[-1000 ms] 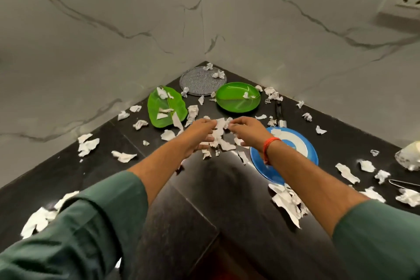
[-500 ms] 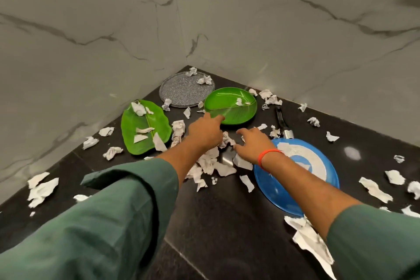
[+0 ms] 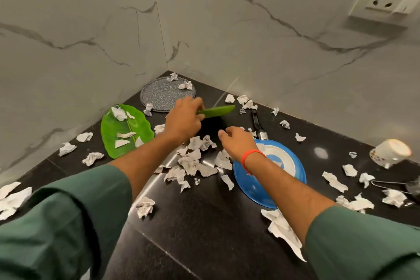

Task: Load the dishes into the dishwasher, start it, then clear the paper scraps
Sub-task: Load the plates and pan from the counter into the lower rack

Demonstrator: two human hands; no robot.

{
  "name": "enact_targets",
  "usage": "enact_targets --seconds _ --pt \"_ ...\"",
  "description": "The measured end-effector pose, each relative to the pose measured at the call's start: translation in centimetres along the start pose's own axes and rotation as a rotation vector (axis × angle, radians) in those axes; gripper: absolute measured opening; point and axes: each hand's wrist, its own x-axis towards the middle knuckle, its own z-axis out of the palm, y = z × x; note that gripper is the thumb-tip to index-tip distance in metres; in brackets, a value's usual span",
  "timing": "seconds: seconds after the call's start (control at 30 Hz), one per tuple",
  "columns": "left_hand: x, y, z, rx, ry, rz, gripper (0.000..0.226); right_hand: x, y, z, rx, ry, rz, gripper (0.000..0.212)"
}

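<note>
While the left hand (image 3: 183,120) grips the tilted green plate (image 3: 217,111) by its rim, the right hand (image 3: 236,142) hovers open; it looks light, stiff, slippery plastic

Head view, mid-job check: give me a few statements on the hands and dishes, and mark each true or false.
1. The left hand grips the round green plate and has it lifted and tilted. True.
2. The right hand holds the blue pan. False: it holds nothing and hovers above the paper scraps.
3. The leaf-shaped green plate has scraps lying on it. True.
4. The grey speckled plate sits in the blue pan. False: it lies on the counter in the corner, apart from the pan.
</note>
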Motion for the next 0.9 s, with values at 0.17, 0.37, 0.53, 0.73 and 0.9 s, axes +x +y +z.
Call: enact_targets --seconds 0.17,0.37,0.53,0.73,0.9 --pt "-1.7 0.6 -4.9 -0.865 -0.067 -0.446 0.019 -2.6 -3.0 -1.7 0.648 -0.071 0.277 0.054" --pt "-7.7 3.6 -7.7 -0.880 -0.083 -0.221 0.014 -7.0 -5.4 -3.5 1.077 -0.147 0.352 0.074" --pt "-13.9 7.6 -7.5 -0.365 -0.007 0.297 0.017 -10.3 -4.1 -5.4 1.228 0.079 0.396 0.043" --pt "-17.2 11.7 -5.7 -0.438 -0.078 0.377 0.032 -17.2 1.8 -8.2 1.144 0.302 0.362 0.015" --pt "-16.6 17.4 -3.3 -0.436 -0.125 0.253 0.059 -25.4 9.7 -12.0 1.161 0.428 0.321 0.021"
